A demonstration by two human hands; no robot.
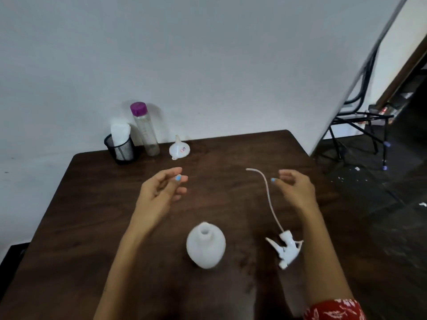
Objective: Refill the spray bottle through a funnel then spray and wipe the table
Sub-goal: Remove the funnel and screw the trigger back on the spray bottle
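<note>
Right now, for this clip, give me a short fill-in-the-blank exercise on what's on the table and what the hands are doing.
1. The white spray bottle stands upright with its neck ____.
2. The trigger sprayer head lies on the table beside the ____ forearm.
3. The clear bottle at the back has a ____ cap.
4. The left hand and right hand hold ____.

Missing words: open; right; purple; nothing

Dim, even indoor light gives the scene a cool grey cast. The tall clear bottle with a purple cap (144, 129) throws a soft shadow on the pale wall (208, 54). Detail is soft and slightly blurred throughout. Wide-angle distortion bends the dark brown wooden table (231, 153) edges.
</note>
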